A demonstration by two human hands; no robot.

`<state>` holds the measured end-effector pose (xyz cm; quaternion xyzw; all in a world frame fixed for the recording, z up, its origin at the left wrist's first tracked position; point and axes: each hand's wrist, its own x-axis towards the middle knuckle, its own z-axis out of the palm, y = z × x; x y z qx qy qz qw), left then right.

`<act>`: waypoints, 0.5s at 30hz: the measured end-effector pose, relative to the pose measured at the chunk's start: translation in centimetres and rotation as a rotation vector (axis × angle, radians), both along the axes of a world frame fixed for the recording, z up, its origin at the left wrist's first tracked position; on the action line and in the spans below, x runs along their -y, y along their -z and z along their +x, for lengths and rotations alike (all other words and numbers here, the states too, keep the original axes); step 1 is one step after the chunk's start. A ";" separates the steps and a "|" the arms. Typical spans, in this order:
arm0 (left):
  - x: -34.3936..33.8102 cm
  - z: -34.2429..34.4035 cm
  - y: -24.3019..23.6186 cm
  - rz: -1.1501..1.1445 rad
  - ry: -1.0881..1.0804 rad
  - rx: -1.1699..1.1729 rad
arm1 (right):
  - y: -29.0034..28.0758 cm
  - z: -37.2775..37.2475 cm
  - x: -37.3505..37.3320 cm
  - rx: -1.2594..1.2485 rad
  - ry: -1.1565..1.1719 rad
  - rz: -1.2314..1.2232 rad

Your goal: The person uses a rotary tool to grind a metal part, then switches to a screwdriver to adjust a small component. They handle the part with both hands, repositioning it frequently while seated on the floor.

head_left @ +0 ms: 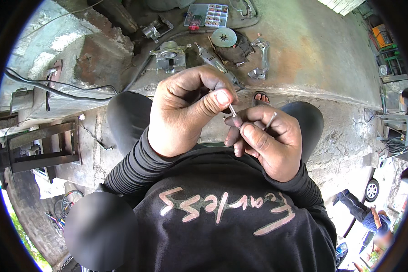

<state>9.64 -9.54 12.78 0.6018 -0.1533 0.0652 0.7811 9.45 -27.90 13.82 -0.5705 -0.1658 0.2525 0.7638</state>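
Note:
In front of my chest both hands are raised, close together. My left hand (186,109) is closed, thumb and forefinger pinching a thin silvery metal pin (232,110). The lower end of that pin reaches the fingertips of my right hand (274,145), whose fingers are curled and dark with grime. A second slim metal pin with a small rounded tip (271,119) sticks up between the right hand's fingers. Its lower part is hidden by the thumb and fingers. Whether the right fingertips also grip the first pin, I cannot tell.
On the concrete ledge ahead lie a grey rotary tool (213,60), a metal caliper-like part (170,56), a round disc (224,37) on dark cloth, a metal bracket (260,59) and a compartment box (216,16). Black cables (63,87) run left. A person (369,217) is at far right.

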 end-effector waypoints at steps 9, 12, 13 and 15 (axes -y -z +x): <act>1.5 -2.9 -2.2 0.045 0.003 0.111 | -0.9 -3.1 1.3 0.190 0.153 0.084; 1.8 -3.4 -2.5 0.071 -0.004 0.129 | -1.1 -3.2 1.9 0.339 0.131 -0.027; 1.9 -3.7 -2.6 0.088 -0.011 0.134 | -1.2 -3.3 2.1 0.358 0.135 -0.062; 1.9 -3.9 -2.8 0.115 -0.008 0.138 | -1.3 -3.5 2.5 0.388 0.145 -0.135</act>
